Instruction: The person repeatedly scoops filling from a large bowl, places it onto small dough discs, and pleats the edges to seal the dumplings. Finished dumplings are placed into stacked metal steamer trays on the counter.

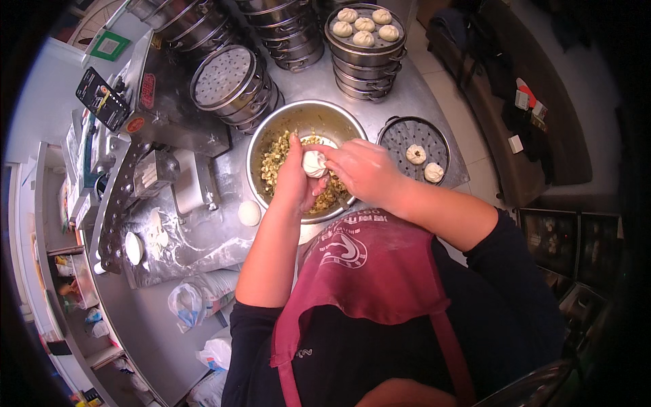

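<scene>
A pleated bun of white dough rests in my left hand, the thumb raised beside it. The fingertips of my right hand pinch the bun's gathered edge from the right. Below both hands is a large steel bowl with a chopped green and yellow filling in it. My hands partly hide the filling. A round flattened piece of dough lies on the table at the bowl's lower left. Two pleated buns sit on a perforated steamer tray right of the bowl.
Stacked steel steamers stand at the back; one stack carries several buns on top. A dough machine, with a phone fixed near it, occupies the left. Flour and dough scraps lie on the metal table.
</scene>
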Tool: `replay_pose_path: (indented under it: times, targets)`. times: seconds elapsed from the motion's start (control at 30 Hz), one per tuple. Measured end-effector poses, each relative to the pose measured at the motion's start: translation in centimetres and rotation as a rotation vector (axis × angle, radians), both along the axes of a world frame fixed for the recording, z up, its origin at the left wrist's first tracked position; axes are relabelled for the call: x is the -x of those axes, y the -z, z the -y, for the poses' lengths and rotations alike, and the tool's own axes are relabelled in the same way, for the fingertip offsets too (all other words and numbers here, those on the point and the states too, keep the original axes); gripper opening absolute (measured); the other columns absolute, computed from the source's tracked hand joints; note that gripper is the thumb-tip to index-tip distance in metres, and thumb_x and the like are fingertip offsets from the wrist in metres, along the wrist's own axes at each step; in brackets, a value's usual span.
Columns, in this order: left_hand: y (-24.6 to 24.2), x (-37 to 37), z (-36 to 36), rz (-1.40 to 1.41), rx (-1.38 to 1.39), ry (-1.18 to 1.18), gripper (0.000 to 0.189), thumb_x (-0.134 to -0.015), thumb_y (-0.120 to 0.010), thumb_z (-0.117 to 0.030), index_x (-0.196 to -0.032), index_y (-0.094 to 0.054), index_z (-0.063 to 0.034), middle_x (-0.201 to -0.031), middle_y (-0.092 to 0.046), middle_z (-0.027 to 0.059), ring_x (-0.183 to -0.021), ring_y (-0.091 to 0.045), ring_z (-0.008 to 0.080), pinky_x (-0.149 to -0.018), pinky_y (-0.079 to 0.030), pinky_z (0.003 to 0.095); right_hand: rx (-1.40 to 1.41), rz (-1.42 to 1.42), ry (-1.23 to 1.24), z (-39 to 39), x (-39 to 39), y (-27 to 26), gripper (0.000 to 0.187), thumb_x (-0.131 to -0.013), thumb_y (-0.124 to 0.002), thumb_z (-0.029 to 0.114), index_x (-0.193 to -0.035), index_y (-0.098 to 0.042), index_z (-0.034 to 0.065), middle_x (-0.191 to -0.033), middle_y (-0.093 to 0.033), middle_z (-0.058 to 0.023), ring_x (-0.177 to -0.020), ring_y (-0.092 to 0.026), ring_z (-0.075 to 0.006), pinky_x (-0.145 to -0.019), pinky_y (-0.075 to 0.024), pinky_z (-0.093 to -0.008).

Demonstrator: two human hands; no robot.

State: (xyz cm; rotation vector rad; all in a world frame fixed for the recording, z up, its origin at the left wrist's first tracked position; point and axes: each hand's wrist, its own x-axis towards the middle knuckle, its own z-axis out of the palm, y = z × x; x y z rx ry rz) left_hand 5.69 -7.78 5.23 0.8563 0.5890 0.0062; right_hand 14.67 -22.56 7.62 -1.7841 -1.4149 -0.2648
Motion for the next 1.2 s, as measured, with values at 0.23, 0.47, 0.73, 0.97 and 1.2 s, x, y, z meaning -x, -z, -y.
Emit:
replay_pose_path:
  times: [0.23, 0.47, 0.73, 0.97, 1.2]
  targets:
    - [0.7, -0.7, 1.4, 0.133, 0.227, 0.008, 0.065, -0.097, -0.029, -0.061, -0.119, -0.055, -0.0056, -0.104, -0.064, 0.0115, -0.097, -0.062, 0.026, -0.085, -0.051, 0.0407, -0.107, -0.054, -0.021, 1.8, 0.7, -0.3, 0.061, -0.068, -0.076, 0.015, -0.126, -0.057, 0.0075, -0.12, -0.057, -0.013, -0.101, -0.057, -0.0319, -0.086, -0.0466, -0.0417]
    - [2.4, -1.3, 3.8, -0.065, 0.033, 0.162, 0.073, -0.095, -0.029, -0.064, -0.131, -0.045, -0.0026, -0.117, -0.059, 0.0161, -0.106, -0.058, 0.0258, -0.087, -0.049, 0.0421, 0.122, -0.148, 0.179, 6.4, -0.7, 4.7, 0.04, -0.073, -0.071, 0.018, -0.111, -0.063, 0.0087, -0.111, -0.059, -0.0092, -0.101, -0.058, -0.0295, -0.087, -0.0474, -0.0408]
    - [3.8, 0.3, -0.7, -0.11, -0.024, -0.055, 0.06, -0.099, -0.033, -0.054, -0.119, -0.055, -0.0018, -0.104, -0.065, 0.0117, -0.086, -0.063, 0.0199, -0.073, -0.051, 0.0332, 0.376, -0.187, 0.636, 15.9, -9.7, 7.4, 0.039, -0.076, -0.073, 0.024, -0.111, -0.064, 0.0113, -0.115, -0.062, -0.0044, -0.107, -0.056, -0.0283, -0.093, -0.0431, -0.0403]
    - [4.6, 2.2, -3.0, -0.076, -0.012, -0.122, 0.051, -0.1, -0.039, -0.047, -0.117, -0.056, -0.0019, -0.102, -0.066, 0.011, -0.086, -0.064, 0.0199, -0.07, -0.052, 0.0319, 0.76, -0.114, 0.536, 15.2, -11.5, 8.1, 0.047, -0.073, -0.076, 0.023, -0.117, -0.064, 0.0162, -0.124, -0.06, -0.0004, -0.119, -0.046, -0.0237, -0.098, -0.0336, -0.0397]
    - [8.9, 11.7, -9.3, -0.312, -0.245, -0.585, 0.043, -0.097, -0.047, -0.043, -0.119, -0.056, -0.007, -0.11, -0.063, 0.0074, -0.092, -0.06, 0.0177, -0.072, -0.048, 0.031, 0.407, -0.061, 0.663, 16.9, -10.7, 5.4, 0.048, -0.07, -0.077, 0.017, -0.116, -0.063, 0.0122, -0.119, -0.061, -0.0044, -0.119, -0.048, -0.0265, -0.101, -0.0365, -0.0407]
